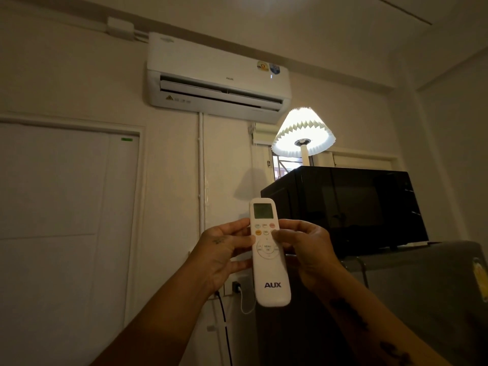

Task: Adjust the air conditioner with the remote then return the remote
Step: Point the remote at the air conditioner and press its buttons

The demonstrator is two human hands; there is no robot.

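- While I hold the remote (268, 249) upright in front of me, its top end points up toward the air conditioner (219, 77) high on the wall.
- My left hand (224, 256) is wrapped around the remote's left edge, fingers behind it, thumb near the upper buttons.
- My right hand (307, 253) grips the right edge, thumb resting on 1 of the small buttons under the screen.
- By my judgement the adjusting is underway: the unit's flap looks open, and I cannot read the remote's screen.
- 2 things remain: finish the setting, then put the remote back, though I cannot see where it belongs.
- Beside me a lit lamp (303, 134) stands on a black microwave (351, 207).
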